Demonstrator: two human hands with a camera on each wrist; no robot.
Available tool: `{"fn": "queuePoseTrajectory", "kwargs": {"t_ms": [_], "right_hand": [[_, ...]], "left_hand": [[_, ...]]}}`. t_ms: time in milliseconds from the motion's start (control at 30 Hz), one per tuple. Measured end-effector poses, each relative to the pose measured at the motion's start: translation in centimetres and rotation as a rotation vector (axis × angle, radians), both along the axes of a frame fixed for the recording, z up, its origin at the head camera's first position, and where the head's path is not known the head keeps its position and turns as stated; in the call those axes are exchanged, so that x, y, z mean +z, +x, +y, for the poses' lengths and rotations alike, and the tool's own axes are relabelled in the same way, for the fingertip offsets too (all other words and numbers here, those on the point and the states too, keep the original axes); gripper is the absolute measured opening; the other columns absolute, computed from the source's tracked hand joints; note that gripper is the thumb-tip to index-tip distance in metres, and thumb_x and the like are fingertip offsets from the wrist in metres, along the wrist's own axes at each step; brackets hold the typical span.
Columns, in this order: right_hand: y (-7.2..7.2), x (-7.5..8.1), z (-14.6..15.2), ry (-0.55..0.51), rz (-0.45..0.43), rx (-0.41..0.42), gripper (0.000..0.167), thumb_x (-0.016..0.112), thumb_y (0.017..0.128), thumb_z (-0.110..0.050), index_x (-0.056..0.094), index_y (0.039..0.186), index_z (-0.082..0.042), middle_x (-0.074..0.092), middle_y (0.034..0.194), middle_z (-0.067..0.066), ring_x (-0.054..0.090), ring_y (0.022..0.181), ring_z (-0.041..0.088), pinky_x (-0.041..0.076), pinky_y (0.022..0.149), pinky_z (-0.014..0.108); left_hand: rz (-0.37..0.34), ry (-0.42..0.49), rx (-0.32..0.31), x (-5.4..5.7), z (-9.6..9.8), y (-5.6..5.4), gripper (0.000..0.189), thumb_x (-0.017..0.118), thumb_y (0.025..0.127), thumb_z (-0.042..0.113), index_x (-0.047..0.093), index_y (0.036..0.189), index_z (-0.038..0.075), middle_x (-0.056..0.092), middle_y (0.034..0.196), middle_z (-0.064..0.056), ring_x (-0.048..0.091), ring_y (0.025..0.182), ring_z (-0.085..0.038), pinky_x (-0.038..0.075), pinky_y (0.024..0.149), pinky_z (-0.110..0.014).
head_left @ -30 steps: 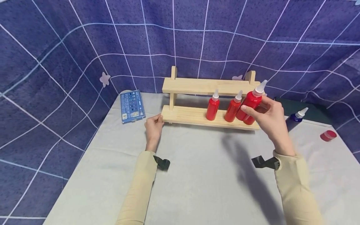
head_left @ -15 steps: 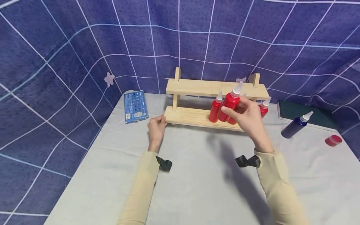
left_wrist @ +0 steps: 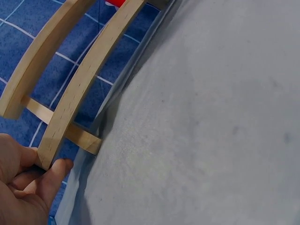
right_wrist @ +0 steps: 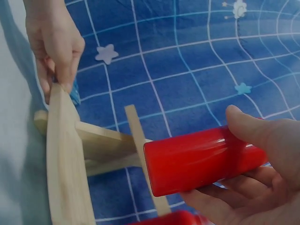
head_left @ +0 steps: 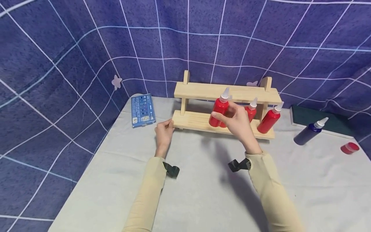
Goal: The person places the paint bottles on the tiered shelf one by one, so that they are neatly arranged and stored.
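My right hand [head_left: 237, 120] grips a red squeeze bottle [head_left: 218, 111] with a pointed whitish nozzle. It holds the bottle upright, over the lower board of a two-tier wooden shelf rack [head_left: 189, 120]. The right wrist view shows the bottle's base facing the lower board, thumb and fingers round its body. Behind the hand, another red bottle [head_left: 251, 112] is partly covered on that board, with one more mostly hidden by the held bottle. At the board's right end stands a further red bottle [head_left: 269, 121]. My left hand [head_left: 164, 133] pinches the board's left end between thumb and fingers.
A dark blue bottle [head_left: 308, 133] is right of the rack, in front of a dark green flat book-like item [head_left: 321, 120]. Farther right lies a small red-and-clear pot [head_left: 349, 148]. A blue printed box [head_left: 143, 110] lies left. Blue curtain cloth [head_left: 203, 38] hangs behind the white-covered table [head_left: 197, 187].
My right hand has carried the red squeeze bottle leftward along the rack, uncovering the bottle at the right end. The left hand keeps its hold on the board; the view has shifted slightly.
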State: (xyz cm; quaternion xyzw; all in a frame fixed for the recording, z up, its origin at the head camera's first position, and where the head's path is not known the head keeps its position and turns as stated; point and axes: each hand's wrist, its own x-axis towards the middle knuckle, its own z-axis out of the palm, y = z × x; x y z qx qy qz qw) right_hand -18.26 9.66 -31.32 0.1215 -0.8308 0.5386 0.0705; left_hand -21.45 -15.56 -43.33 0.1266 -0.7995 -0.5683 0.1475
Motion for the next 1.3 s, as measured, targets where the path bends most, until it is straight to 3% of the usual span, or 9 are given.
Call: {"fn": "queuePoseTrajectory", "kwargs": {"t_ms": [133,333,500,833,1300], "right_hand": [[-0.5,-0.7,-1.2,-0.01,0.004,0.012,0.037,0.077,0.086,-0.016,0.064,0.118,-0.001,0.071,0.104,0.017,0.068,0.086,0.022,0.056,0.066,0.02],[-1.3,-2.0,-3.0,-0.088,-0.018,0.049,0.041,0.074,0.086,-0.005,0.059,0.124,0.003,0.068,0.112,0.021,0.067,0.103,0.03,0.06,0.09,0.036],[-1.8,-3.1,-4.0,-0.122,-0.032,0.036,0.041,0.071,0.088,-0.003,0.056,0.125,0.004,0.066,0.115,0.023,0.065,0.108,0.033,0.056,0.099,0.044],[-3.0,-5.1,-5.2,-0.1,-0.042,-0.047,0.038,0.068,0.091,-0.007,0.052,0.125,0.002,0.065,0.116,0.021,0.062,0.105,0.031,0.054,0.096,0.042],[-4.2,-6.2,-5.5,-0.092,-0.071,-0.046,0.039,0.068,0.091,-0.009,0.054,0.126,0.002,0.065,0.118,0.02,0.062,0.107,0.031,0.054,0.098,0.043]], "left_hand": [[0.012,-0.005,0.004,0.0,-0.1,-0.1,0.025,0.06,0.097,0.01,0.067,0.118,-0.003,0.068,0.113,-0.023,0.072,0.096,-0.025,0.061,0.075,-0.017],[0.013,-0.016,0.009,0.0,-0.1,-0.1,0.025,0.06,0.097,0.01,0.068,0.118,-0.003,0.069,0.113,-0.022,0.072,0.094,-0.025,0.061,0.074,-0.019],[-0.002,-0.003,0.012,0.0,-0.1,-0.2,0.026,0.06,0.097,0.011,0.067,0.118,-0.002,0.068,0.114,-0.022,0.072,0.094,-0.025,0.061,0.074,-0.019],[-0.007,0.021,0.014,0.1,0.1,-0.1,0.025,0.061,0.097,0.01,0.067,0.118,-0.002,0.068,0.114,-0.022,0.072,0.096,-0.025,0.061,0.075,-0.018],[-0.005,0.011,0.025,-0.1,0.2,-0.2,0.025,0.061,0.096,0.009,0.067,0.118,-0.002,0.068,0.115,-0.022,0.072,0.095,-0.025,0.06,0.073,-0.015]]}}
